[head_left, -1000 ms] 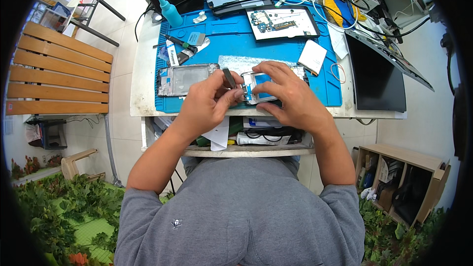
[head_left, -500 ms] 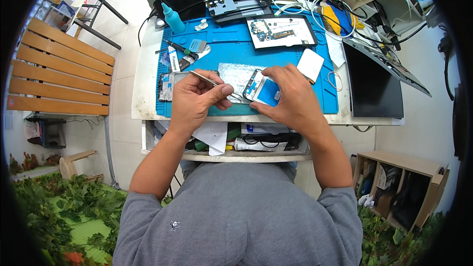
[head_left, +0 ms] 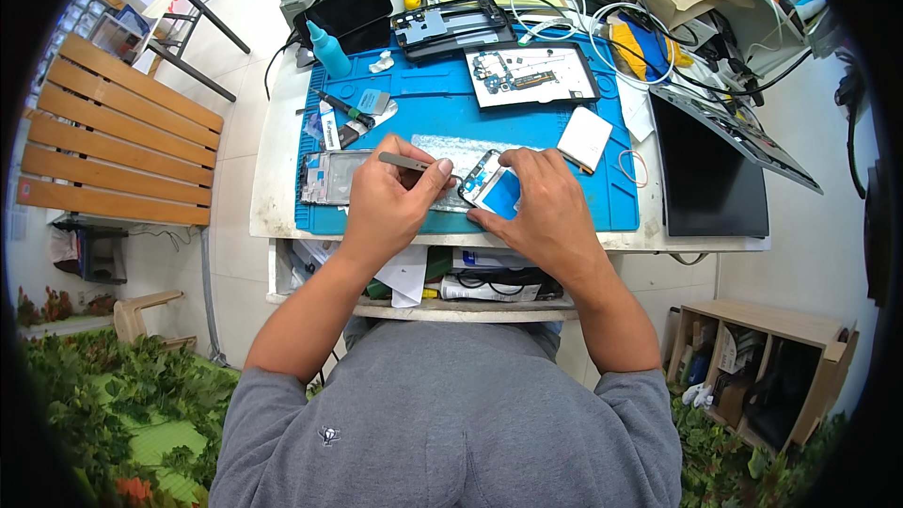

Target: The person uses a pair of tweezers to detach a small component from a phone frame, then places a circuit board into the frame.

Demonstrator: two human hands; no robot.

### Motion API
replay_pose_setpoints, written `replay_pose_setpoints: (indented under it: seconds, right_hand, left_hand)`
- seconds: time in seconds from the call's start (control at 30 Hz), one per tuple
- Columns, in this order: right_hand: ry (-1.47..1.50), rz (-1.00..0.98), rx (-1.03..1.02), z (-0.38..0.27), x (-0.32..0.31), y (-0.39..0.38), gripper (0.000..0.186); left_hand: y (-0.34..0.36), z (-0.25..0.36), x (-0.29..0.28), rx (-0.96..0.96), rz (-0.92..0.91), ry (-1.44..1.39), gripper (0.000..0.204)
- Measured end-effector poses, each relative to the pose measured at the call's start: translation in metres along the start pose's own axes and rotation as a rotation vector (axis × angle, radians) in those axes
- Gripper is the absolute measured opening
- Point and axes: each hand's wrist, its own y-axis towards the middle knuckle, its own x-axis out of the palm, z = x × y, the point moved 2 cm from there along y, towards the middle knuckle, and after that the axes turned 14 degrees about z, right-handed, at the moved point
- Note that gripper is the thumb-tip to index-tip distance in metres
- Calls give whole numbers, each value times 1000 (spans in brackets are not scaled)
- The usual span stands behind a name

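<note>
In the middle of the frame, the left hand has its fingers closed around tweezers, while the right hand grips a phone part on the blue mat of the desk.

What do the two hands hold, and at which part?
Left hand: tweezers, gripped near the tips. Right hand: phone part, held by its lower edge.

Pale tiled floor, wooden slatted bench at left, low open wooden shelf at lower right, green foliage along the bottom, even daylight
</note>
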Motion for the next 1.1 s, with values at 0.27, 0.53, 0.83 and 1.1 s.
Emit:
replay_pose_setpoints:
  seconds: [0.27, 0.53, 0.83, 1.1]
  right_hand:
    - [-1, -4, 0, 1, 0, -1, 67]
    - [-11, -11, -2, 1, 0, -1, 68]
    - [-18, -7, 2, 1, 0, -2, 69]
    - [-17, -39, 22, 0, -1, -1, 66]
  left_hand:
    - [11, 6, 5, 1, -47, 126, 23]
    - [12, 2, 6, 71, -34, 133, 26]
    - [12, 3, 6, 65, -18, 104, 25]
    - [10, 5, 5, 49, -18, 134, 22]
